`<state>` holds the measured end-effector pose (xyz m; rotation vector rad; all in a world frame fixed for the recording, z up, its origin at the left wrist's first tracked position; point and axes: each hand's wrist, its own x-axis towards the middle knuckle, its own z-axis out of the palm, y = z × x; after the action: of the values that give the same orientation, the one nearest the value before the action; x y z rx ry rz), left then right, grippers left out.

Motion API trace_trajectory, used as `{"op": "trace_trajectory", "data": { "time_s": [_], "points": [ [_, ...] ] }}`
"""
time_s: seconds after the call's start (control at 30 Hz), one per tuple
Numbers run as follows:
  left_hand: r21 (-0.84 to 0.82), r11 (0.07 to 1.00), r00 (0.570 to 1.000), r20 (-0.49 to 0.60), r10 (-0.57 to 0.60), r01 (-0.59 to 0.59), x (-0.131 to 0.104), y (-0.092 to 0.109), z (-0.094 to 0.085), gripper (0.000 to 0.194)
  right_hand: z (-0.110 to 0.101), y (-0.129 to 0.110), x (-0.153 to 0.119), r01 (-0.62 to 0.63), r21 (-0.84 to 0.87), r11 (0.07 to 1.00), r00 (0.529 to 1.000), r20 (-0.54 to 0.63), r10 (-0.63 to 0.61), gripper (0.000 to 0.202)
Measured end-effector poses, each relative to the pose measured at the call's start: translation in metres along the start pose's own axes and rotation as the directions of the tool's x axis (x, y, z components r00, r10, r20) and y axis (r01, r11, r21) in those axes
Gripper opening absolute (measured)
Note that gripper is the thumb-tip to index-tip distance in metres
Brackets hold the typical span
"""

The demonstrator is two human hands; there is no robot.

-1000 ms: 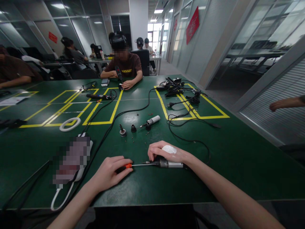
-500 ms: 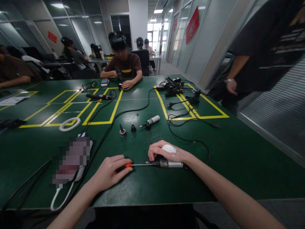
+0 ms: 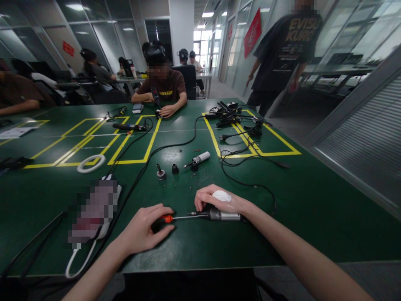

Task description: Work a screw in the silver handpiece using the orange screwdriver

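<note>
My left hand (image 3: 149, 228) curls loosely round the orange-and-black handle of a screwdriver (image 3: 188, 216), thumb and fingers a little apart from its sides. The handle's back end is hidden in the palm. Pointing right, the shaft reaches the black front end of a silver-and-black cylindrical tool body (image 3: 228, 215) lying on the table. Over that front end my right hand (image 3: 216, 197) bends its fingers, holding the body down; the fingertips' contact is partly hidden. A white patch (image 3: 222, 195) covers the back of this hand.
Beyond my hands lie a second silver tool body (image 3: 201, 157), a round metal part (image 3: 161, 174), a black collar (image 3: 175, 169) and tiny screws. Left are a phone-like device (image 3: 95, 211) and a white ring (image 3: 91, 163). Cables (image 3: 232, 109) pile up far right. A person (image 3: 160, 85) sits opposite.
My left fingers have spread slightly away from the screwdriver handle, showing more of it. My right hand and the tool body stay put. A person at the right has walked farther away.
</note>
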<state>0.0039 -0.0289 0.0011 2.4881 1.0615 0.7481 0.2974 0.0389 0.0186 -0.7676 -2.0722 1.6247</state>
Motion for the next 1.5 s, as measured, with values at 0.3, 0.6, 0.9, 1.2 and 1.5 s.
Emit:
{"op": "trace_trajectory", "data": {
  "time_s": [0.3,0.6,0.9,1.2,1.5],
  "points": [
    [-0.009,1.000,1.000,-0.023,0.003,-0.003,0.001,-0.004,0.000,0.015,0.000,0.004,0.000,0.005,-0.051,0.999,0.999,-0.045,-0.007,0.066],
    [0.042,0.999,0.999,-0.020,0.027,-0.027,0.000,-0.007,0.001,0.021,0.000,0.002,0.000,0.008,-0.039,0.999,0.999,-0.038,-0.010,0.064],
    [0.037,0.998,0.997,-0.051,0.053,-0.051,0.004,0.004,-0.001,0.013,0.000,0.000,0.000,0.000,-0.024,1.000,1.000,-0.030,-0.001,0.067],
    [0.020,0.996,0.992,-0.080,0.094,-0.092,0.003,-0.008,0.001,0.020,0.000,0.001,0.001,0.000,-0.024,1.000,0.999,-0.033,-0.001,0.068],
    [0.055,0.993,0.992,-0.059,0.111,-0.107,0.003,-0.009,0.002,0.027,0.000,0.002,0.001,0.004,-0.019,1.000,1.000,-0.027,-0.004,0.067]
  ]
}}
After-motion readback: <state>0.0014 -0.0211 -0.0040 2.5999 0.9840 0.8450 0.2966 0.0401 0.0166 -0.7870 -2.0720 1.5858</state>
